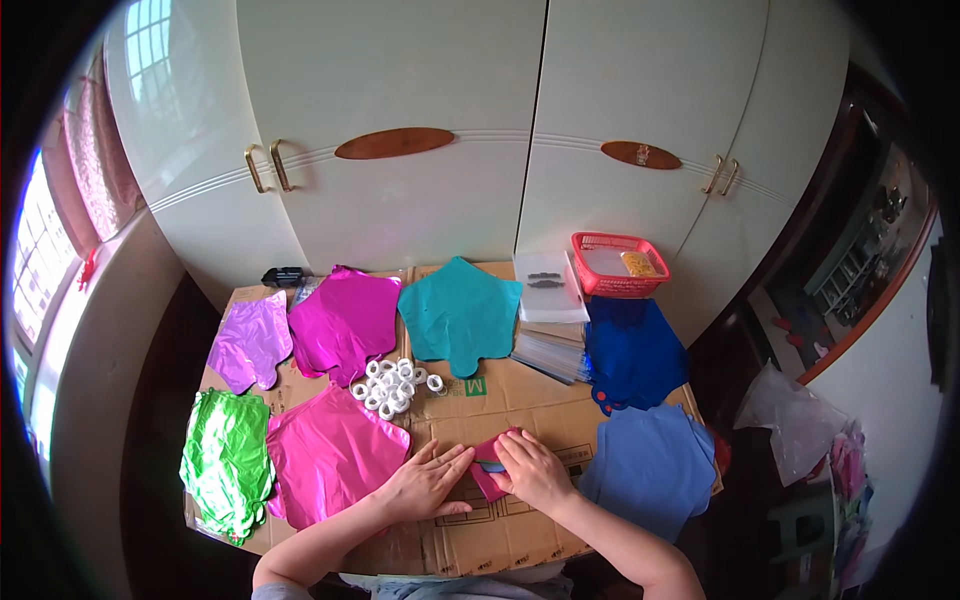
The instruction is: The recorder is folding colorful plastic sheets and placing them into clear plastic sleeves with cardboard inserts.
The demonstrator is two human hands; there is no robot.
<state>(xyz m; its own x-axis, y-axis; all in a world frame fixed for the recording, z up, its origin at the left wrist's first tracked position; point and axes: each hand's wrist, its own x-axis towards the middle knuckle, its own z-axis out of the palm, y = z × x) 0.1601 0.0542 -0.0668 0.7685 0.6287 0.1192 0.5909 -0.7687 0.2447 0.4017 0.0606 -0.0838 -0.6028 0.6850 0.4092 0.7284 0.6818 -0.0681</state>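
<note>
Fingers of right hand [533, 470] pinch folded pink foil balloon [488, 468] on near bench [500, 535] centre; left hand [425, 485] lies flat, fingers spread, just left, touching it. Balloon's long axis runs near-far; right hand nearer

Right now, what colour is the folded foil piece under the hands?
Magenta pink, with a bit of blue showing at the fold: the folded foil piece, head view.
</note>
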